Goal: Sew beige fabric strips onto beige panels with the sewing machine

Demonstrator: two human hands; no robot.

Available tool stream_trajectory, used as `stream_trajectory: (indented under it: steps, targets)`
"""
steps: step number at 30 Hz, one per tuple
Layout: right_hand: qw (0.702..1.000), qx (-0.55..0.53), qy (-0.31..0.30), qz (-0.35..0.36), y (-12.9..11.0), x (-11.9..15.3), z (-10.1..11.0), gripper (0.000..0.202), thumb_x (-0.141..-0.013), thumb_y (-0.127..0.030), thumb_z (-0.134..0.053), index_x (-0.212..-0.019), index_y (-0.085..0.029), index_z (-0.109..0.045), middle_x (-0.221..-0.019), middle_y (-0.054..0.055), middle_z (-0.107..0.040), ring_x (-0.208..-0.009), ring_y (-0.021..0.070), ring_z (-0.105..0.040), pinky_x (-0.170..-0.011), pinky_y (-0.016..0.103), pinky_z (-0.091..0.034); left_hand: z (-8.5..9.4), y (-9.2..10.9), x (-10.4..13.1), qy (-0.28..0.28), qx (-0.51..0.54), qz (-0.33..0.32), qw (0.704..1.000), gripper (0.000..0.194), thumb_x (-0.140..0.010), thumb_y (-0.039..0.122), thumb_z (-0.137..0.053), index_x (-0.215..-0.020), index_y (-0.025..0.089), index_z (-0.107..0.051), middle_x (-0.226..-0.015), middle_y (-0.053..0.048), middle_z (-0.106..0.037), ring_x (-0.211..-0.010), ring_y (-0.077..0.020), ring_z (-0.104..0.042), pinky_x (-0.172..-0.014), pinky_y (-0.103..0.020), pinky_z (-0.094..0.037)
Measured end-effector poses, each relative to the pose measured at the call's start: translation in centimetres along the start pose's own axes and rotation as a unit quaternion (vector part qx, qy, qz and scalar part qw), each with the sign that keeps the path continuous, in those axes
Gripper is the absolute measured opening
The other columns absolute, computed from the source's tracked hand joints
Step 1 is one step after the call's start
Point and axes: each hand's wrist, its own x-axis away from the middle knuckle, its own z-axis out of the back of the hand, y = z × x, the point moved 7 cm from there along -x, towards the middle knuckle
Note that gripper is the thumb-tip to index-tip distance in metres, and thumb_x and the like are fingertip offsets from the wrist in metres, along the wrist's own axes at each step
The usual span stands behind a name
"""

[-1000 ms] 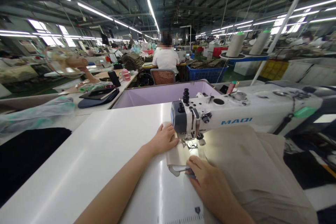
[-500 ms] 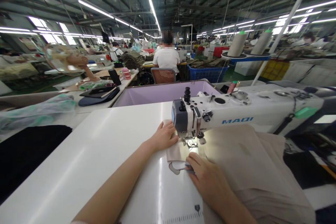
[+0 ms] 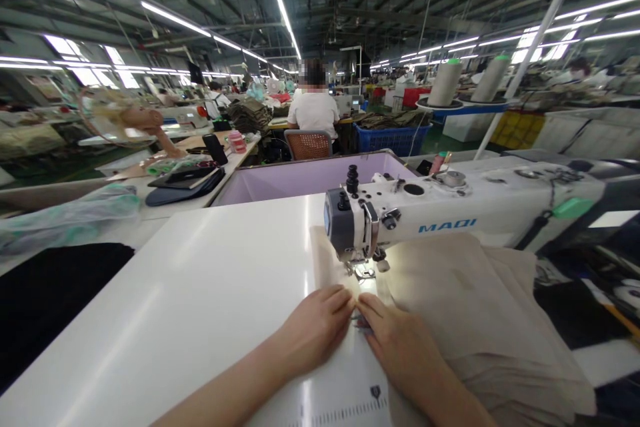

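The head view shows a white sewing machine with its needle and presser foot area lit. A beige fabric piece lies to the left of the needle and partly under the machine head. My left hand is closed, its fingertips pinching the near edge of that fabric just in front of the presser foot. Beside it, almost touching, my right hand has its thumb and fingers closed at the same edge. A small dark item, too hidden to name, shows beneath the right fingers.
Stacked beige fabric panels lie right of the needle. The white tabletop stretches left, with black cloth beyond it. Behind the table is a lilac bin; thread cones stand at right. A person sits ahead.
My left hand has moved from the fabric's far left side toward me, down to its near edge beside my right hand. The curled white-and-grey near end is now covered. My right hand has barely moved.
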Motion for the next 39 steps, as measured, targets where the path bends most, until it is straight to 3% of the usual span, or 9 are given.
stream_trajectory:
  steps: [6,11,16,24,28,32,35,39]
  targets:
    - [0.999,0.005,-0.022,-0.032,0.3,-1.8,0.8,0.033,-0.087,-0.004,-0.058,-0.114,-0.02,-0.067,-0.113,0.002,-0.073,-0.091,0.0228,-0.073,-0.07,0.029,-0.052,0.8,-1.9,-1.4,-0.013,0.014,-0.001,1.0,0.023,-0.1,0.018,-0.042,-0.111,0.019,-0.062,-0.108,-0.011,-0.064,-0.109,-0.0258,-0.063,-0.099,-0.041,-0.055]
    - [0.999,0.001,-0.001,-0.036,0.4,-2.7,1.5,0.034,-0.087,-0.004,-0.058,-0.115,-0.021,-0.067,-0.12,0.002,-0.072,-0.09,0.0221,-0.074,-0.07,0.029,-0.052,1.0,-3.5,-2.4,-0.007,-0.002,-0.008,1.0,0.02,-0.097,0.015,-0.045,-0.106,0.017,-0.063,-0.112,-0.012,-0.064,-0.112,-0.0272,-0.061,-0.1,-0.041,-0.053]
    - [0.999,-0.01,0.006,-0.033,0.3,-2.4,1.6,0.029,-0.087,-0.004,-0.059,-0.108,-0.022,-0.069,-0.117,0.001,-0.072,-0.09,0.0212,-0.073,-0.072,0.028,-0.052,1.0,-4.3,-2.6,0.006,-0.009,0.001,1.0,0.022,-0.096,0.015,-0.047,-0.112,0.016,-0.062,-0.112,-0.012,-0.065,-0.107,-0.0273,-0.063,-0.097,-0.041,-0.054]
    - [0.999,-0.016,-0.016,-0.046,0.5,-2.0,1.2,0.028,-0.09,-0.008,-0.057,-0.111,-0.023,-0.07,-0.124,0.003,-0.07,-0.097,0.0227,-0.072,-0.077,0.029,-0.054,1.0,-5.3,-1.6,0.038,-0.006,0.05,0.998,0.03,-0.098,0.021,-0.05,-0.127,0.02,-0.058,-0.125,-0.01,-0.063,-0.116,-0.0265,-0.06,-0.1,-0.042,-0.051]
    - [0.997,-0.043,-0.003,-0.06,0.7,-1.1,1.2,0.032,-0.091,-0.008,-0.053,-0.117,-0.021,-0.068,-0.126,0.005,-0.069,-0.101,0.0244,-0.071,-0.084,0.033,-0.055,0.9,-4.0,-1.0,-0.019,-0.054,0.11,0.992,0.025,-0.096,0.022,-0.056,-0.12,0.018,-0.06,-0.12,-0.011,-0.064,-0.11,-0.0295,-0.06,-0.094,-0.047,-0.054]
    - [0.994,-0.102,-0.003,-0.045,0.4,0.1,1.1,0.038,-0.089,-0.007,-0.051,-0.121,-0.02,-0.066,-0.132,0.006,-0.066,-0.109,0.0239,-0.068,-0.093,0.034,-0.053,0.2,-0.3,0.0,-0.082,-0.042,0.132,0.987,0.018,-0.092,0.026,-0.063,-0.107,0.016,-0.064,-0.114,-0.011,-0.064,-0.106,-0.0309,-0.058,-0.092,-0.047,-0.056]
    - [0.991,-0.13,-0.003,-0.026,0.1,0.8,0.9,0.041,-0.087,-0.005,-0.05,-0.122,-0.02,-0.065,-0.133,0.006,-0.066,-0.111,0.0227,-0.068,-0.095,0.033,-0.053,-0.3,1.9,0.6,-0.084,-0.011,0.105,0.991,0.025,-0.093,0.022,-0.059,-0.116,0.015,-0.062,-0.12,-0.011,-0.064,-0.111,-0.0294,-0.057,-0.101,-0.046,-0.053]
    - [0.994,-0.11,-0.011,-0.025,0.0,1.4,0.1,0.046,-0.085,-0.003,-0.047,-0.122,-0.021,-0.066,-0.132,0.006,-0.067,-0.11,0.0229,-0.069,-0.091,0.033,-0.055,-0.5,2.1,1.1,-0.068,-0.033,0.089,0.993,0.035,-0.095,0.022,-0.055,-0.129,0.013,-0.057,-0.133,-0.013,-0.061,-0.117,-0.0318,-0.055,-0.104,-0.051,-0.05]
